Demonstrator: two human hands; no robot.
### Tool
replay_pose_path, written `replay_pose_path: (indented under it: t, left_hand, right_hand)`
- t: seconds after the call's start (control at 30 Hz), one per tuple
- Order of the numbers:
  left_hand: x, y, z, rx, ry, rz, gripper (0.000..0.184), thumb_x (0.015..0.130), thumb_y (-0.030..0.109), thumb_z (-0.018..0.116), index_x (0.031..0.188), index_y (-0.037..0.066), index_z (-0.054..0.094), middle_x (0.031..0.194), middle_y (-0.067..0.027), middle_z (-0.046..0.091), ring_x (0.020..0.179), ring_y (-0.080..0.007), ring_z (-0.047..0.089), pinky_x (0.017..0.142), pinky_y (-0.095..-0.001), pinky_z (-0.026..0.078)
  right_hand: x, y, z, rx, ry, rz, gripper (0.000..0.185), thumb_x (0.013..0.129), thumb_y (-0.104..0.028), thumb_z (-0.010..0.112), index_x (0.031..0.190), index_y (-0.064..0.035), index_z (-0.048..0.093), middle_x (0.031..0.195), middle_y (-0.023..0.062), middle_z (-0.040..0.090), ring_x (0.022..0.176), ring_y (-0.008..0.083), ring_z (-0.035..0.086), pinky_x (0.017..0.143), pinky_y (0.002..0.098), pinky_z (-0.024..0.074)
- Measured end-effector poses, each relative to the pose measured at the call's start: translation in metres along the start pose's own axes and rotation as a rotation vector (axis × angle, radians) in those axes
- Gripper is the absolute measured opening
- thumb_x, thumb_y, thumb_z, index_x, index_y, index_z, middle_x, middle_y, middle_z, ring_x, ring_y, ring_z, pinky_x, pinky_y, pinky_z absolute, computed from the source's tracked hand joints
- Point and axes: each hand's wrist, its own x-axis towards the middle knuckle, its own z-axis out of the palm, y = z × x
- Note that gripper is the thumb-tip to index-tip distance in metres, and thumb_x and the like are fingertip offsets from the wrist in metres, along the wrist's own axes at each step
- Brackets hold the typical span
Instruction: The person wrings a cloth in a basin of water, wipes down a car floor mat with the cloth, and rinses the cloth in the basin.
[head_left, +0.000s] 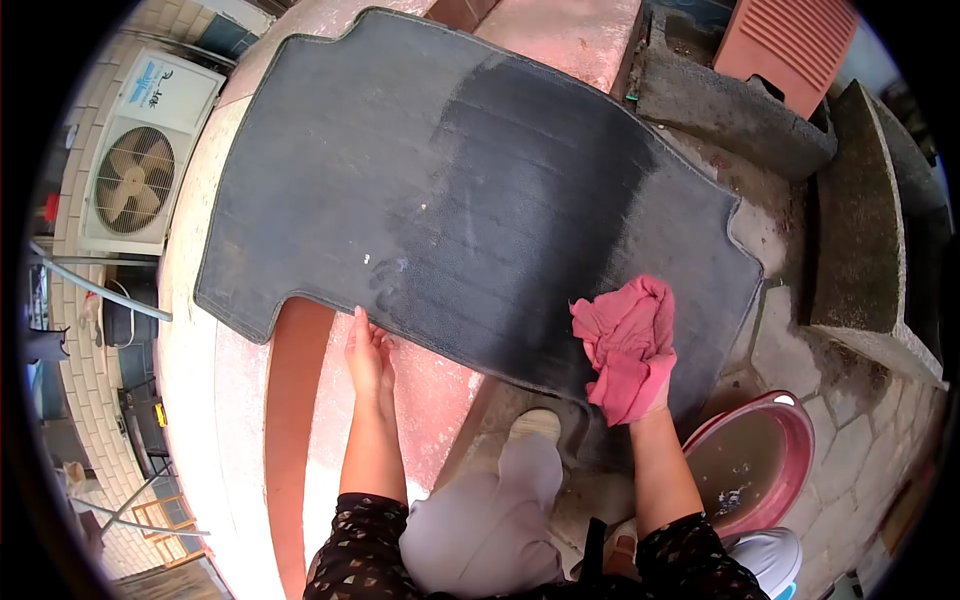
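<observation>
A large dark grey car floor mat (320, 150) with a stitched edge lies across a pink ledge. Its middle band looks darker and wet. At the mat's near edge, my left hand (370, 352) grips the rim with the thumb along it, and the other fingers are partly hidden. My right hand (655, 400) holds a crumpled pink cloth (628, 340) against the right part of the mat. The cloth covers most of those fingers. A few small pale specks dot the mat's surface.
A pink basin (808, 440) of murky water stands on the paving at the lower right. Concrete troughs (860, 220) and a ribbed red washboard-like piece (785, 50) are beyond. On the left are an air-conditioner unit (150, 160) and a grey pipe (105, 285).
</observation>
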Motion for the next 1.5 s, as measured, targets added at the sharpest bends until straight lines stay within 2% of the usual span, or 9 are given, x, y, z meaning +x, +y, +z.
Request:
replay_pose_path:
  t: [0.13, 0.3, 0.6, 0.87, 1.0, 1.1, 1.17, 1.27, 1.5]
  left_hand:
    - [0.018, -0.002, 0.011, -0.185, -0.026, -0.148, 0.029, 0.091, 0.03, 0.058, 0.104, 0.004, 0.057, 0.093, -0.0043, 0.063, 0.07, -0.0126, 0.056, 0.055, -0.0246, 0.044]
    - [0.018, 0.035, 0.046, -0.267, 0.044, 0.255, 0.045, 0.094, 0.03, 0.052, 0.124, -0.003, 0.047, 0.12, -0.0121, 0.055, 0.107, -0.023, 0.054, 0.093, -0.0345, 0.044]
    - [0.08, 0.137, 0.028, -0.239, 0.229, 0.562, 0.058, 0.091, 0.038, 0.055, 0.124, -0.008, 0.042, 0.124, -0.0186, 0.05, 0.108, -0.0293, 0.052, 0.096, -0.0421, 0.041]
    - [0.137, 0.171, -0.059, -0.079, 0.487, 0.569, 0.057, 0.09, 0.039, 0.055, 0.117, -0.011, 0.046, 0.119, -0.0209, 0.052, 0.103, -0.0296, 0.054, 0.091, -0.0401, 0.045]
    - [0.162, 0.166, -0.089, 0.112, 0.655, 0.521, 0.062, 0.085, 0.037, 0.061, 0.118, -0.013, 0.047, 0.112, -0.0242, 0.056, 0.103, -0.0327, 0.054, 0.089, -0.0417, 0.045]
    - [0.112, 0.149, -0.058, 1.163, 1.092, 0.789, 0.072, 0.078, 0.037, 0.065, 0.128, -0.008, 0.04, 0.121, -0.0297, 0.044, 0.111, -0.0392, 0.044, 0.096, -0.0456, 0.036]
    - [0.074, 0.123, -0.02, 1.147, 0.592, 1.326, 0.057, 0.085, 0.025, 0.057, 0.132, -0.002, 0.039, 0.124, -0.025, 0.041, 0.116, -0.038, 0.039, 0.1, -0.0489, 0.028]
    - [0.046, 0.079, 0.038, 1.606, -0.112, 1.263, 0.049, 0.089, 0.021, 0.044, 0.137, 0.009, 0.038, 0.145, -0.0142, 0.028, 0.136, -0.0298, 0.023, 0.111, -0.046, 0.015]
    - [0.076, 0.034, 0.041, 1.961, -0.197, 1.09, 0.057, 0.092, 0.031, 0.037, 0.146, 0.018, 0.022, 0.152, -0.008, 0.015, 0.141, -0.0267, 0.008, 0.112, -0.0455, 0.004]
  right_hand:
    - [-0.003, 0.005, 0.02, -0.145, -0.057, -0.029, 0.048, 0.094, -0.036, 0.037, 0.138, -0.0175, 0.034, 0.134, 0.0112, 0.045, 0.118, 0.0336, 0.047, 0.09, 0.0508, 0.0444]
    - [0.009, 0.011, 0.01, -0.042, -0.071, 0.132, 0.049, 0.095, -0.038, 0.039, 0.139, -0.0191, 0.033, 0.135, 0.0076, 0.044, 0.121, 0.0318, 0.044, 0.094, 0.05, 0.0413]
    - [0.051, 0.042, 0.064, -0.052, -0.128, 0.277, 0.063, 0.09, -0.047, 0.051, 0.131, -0.0005, 0.038, 0.119, 0.0175, 0.053, 0.103, 0.0308, 0.056, 0.085, 0.0425, 0.0492]
    - [0.085, 0.095, 0.105, -0.471, -0.186, -0.014, 0.047, 0.091, -0.032, 0.056, 0.127, -0.003, 0.046, 0.117, 0.0057, 0.056, 0.104, 0.0154, 0.055, 0.092, 0.0282, 0.0425]
    - [0.118, 0.139, 0.087, -1.02, -0.301, -0.327, 0.042, 0.092, -0.026, 0.055, 0.127, -0.0035, 0.046, 0.127, 0.0066, 0.049, 0.112, 0.0156, 0.049, 0.098, 0.0281, 0.0379]
    - [0.105, 0.139, 0.093, -1.251, -0.381, -0.494, 0.05, 0.079, -0.019, 0.067, 0.124, -0.0043, 0.05, 0.136, 0.0117, 0.041, 0.126, 0.0306, 0.035, 0.107, 0.0385, 0.0267]
    - [0.105, 0.141, 0.096, -1.386, -0.392, -0.605, 0.049, 0.073, -0.014, 0.067, 0.119, -0.004, 0.054, 0.134, 0.0112, 0.042, 0.125, 0.0343, 0.034, 0.105, 0.0421, 0.0275]
    - [0.101, 0.136, 0.101, -1.557, -0.439, -0.729, 0.05, 0.068, -0.015, 0.069, 0.116, -0.0063, 0.057, 0.131, 0.0087, 0.045, 0.124, 0.0311, 0.036, 0.101, 0.0416, 0.0307]
    - [0.083, 0.116, 0.103, -2.127, -1.136, -0.852, 0.033, 0.076, -0.019, 0.055, 0.108, -0.0142, 0.061, 0.122, 0.0022, 0.052, 0.122, 0.0231, 0.041, 0.096, 0.0375, 0.0353]
